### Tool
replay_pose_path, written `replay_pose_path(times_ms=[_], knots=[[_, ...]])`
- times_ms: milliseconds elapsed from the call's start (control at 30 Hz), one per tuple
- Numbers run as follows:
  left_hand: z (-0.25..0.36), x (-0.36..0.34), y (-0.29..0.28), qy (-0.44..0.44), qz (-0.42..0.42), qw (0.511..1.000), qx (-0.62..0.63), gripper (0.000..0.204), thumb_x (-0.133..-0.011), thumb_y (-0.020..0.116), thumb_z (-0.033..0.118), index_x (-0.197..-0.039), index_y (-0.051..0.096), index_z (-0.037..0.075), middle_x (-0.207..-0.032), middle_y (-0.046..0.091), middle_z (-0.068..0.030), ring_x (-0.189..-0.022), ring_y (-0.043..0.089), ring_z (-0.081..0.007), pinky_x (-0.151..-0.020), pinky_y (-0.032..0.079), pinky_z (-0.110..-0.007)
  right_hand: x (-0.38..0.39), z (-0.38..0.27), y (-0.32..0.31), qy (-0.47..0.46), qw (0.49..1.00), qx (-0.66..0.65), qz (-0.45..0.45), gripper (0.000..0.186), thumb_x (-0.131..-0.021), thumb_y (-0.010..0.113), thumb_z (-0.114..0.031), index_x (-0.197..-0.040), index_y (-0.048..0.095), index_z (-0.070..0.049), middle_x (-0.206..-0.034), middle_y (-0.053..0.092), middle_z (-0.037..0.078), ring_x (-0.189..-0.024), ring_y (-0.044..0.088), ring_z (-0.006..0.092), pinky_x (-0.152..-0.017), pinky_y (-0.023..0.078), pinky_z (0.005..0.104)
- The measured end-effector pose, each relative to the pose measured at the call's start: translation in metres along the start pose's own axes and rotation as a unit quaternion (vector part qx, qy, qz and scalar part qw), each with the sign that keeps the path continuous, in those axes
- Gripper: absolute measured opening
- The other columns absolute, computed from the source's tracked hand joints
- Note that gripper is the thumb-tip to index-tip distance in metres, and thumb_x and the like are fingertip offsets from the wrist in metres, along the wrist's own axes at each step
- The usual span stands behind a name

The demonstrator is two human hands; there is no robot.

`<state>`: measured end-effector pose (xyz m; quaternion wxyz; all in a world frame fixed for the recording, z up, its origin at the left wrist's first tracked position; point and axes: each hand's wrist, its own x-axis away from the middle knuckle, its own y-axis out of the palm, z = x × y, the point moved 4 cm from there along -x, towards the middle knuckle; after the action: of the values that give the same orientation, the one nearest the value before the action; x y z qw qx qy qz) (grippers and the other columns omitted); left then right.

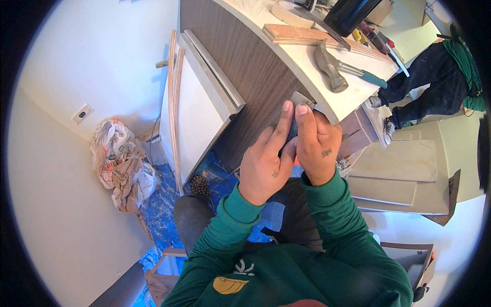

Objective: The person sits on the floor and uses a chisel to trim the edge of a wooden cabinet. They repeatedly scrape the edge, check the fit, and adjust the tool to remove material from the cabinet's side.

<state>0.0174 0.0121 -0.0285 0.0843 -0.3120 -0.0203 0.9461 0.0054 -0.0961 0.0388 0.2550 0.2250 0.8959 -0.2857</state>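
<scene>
Both my hands are together at the edge of a curved wood-grain panel [255, 56]. Between them is a flat-bladed scraper [300, 98], its grey blade lying against the panel just below the pale top. My right hand [321, 148] is closed around it, with the thumb pressed along the blade. My left hand [263, 163] grips it from the other side, index finger stretched up beside the blade. My fingers hide most of the handle. A hammer [335, 71] with a steel head and green grip rests on the pale worktop [342, 105], just above my right hand.
Layered wood strips [302, 35] and a black cylinder [350, 15] lie on the worktop. White panels [192, 92] lean at the left, near crumpled plastic bags [123, 163]. Blue sheeting [169, 204] covers the floor. Another person's legs [429, 74] are at the right, near stacked boards [394, 166].
</scene>
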Motion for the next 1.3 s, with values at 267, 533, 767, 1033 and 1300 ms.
replay_pose_path(times_ms=[267, 533, 767, 1033, 1300], knots=[[0.000, 0.000, -0.003, 0.002, -0.015, 1.000, -0.027, 0.075, -0.088, 0.065, 0.011, -0.157, 0.036, 0.020, -0.085, 0.058, -0.0169, -0.072, 0.061, -0.0399, -0.064, 0.052, -0.046, -0.002, 0.000, -0.001, -0.062, 0.998, 0.022, 0.017, 0.029, -0.099, 0.060, -0.012, -0.074, 0.059, 0.003, -0.055, 0.051, 0.012, -0.046, 0.046, 0.0196, -0.048, 0.039, 0.0351], [0.001, 0.001, -0.001, -0.001, -0.005, 1.000, -0.018, 0.075, -0.089, 0.066, 0.010, -0.157, 0.036, 0.019, -0.084, 0.057, -0.0164, -0.071, 0.061, -0.0393, -0.062, 0.051, -0.046, -0.002, -0.006, -0.001, -0.056, 0.998, 0.021, 0.020, 0.030, -0.099, 0.059, -0.013, -0.074, 0.060, 0.003, -0.056, 0.053, 0.013, -0.047, 0.048, 0.0224, -0.049, 0.040, 0.0356], [0.006, 0.000, 0.001, -0.008, 0.003, 1.000, -0.017, 0.076, -0.089, 0.066, 0.009, -0.158, 0.034, 0.019, -0.086, 0.059, -0.0171, -0.073, 0.062, -0.0400, -0.064, 0.053, -0.046, -0.004, -0.006, -0.001, -0.047, 0.998, 0.011, 0.027, 0.028, -0.098, 0.059, -0.012, -0.075, 0.062, 0.003, -0.058, 0.055, 0.012, -0.049, 0.052, 0.0218, -0.051, 0.042, 0.0356], [0.007, 0.001, 0.001, -0.010, 0.002, 1.000, -0.019, 0.076, -0.089, 0.064, 0.008, -0.158, 0.033, 0.017, -0.087, 0.059, -0.0182, -0.074, 0.062, -0.0404, -0.065, 0.052, -0.046, -0.005, -0.004, 0.000, -0.032, 0.999, -0.011, 0.026, 0.026, -0.098, 0.059, -0.012, -0.079, 0.065, 0.004, -0.062, 0.060, 0.013, -0.053, 0.055, 0.0233, -0.055, 0.045, 0.0356], [0.010, 0.001, 0.003, 0.005, 0.010, 1.000, 0.000, 0.076, -0.090, 0.063, 0.006, -0.159, 0.031, 0.013, -0.091, 0.061, -0.0203, -0.078, 0.062, -0.0418, -0.069, 0.051, -0.047, -0.006, -0.008, -0.003, -0.014, 1.000, 0.014, 0.009, 0.027, -0.098, 0.060, -0.014, -0.078, 0.065, 0.004, -0.060, 0.058, 0.014, -0.052, 0.055, 0.0265, -0.054, 0.045, 0.0366]])
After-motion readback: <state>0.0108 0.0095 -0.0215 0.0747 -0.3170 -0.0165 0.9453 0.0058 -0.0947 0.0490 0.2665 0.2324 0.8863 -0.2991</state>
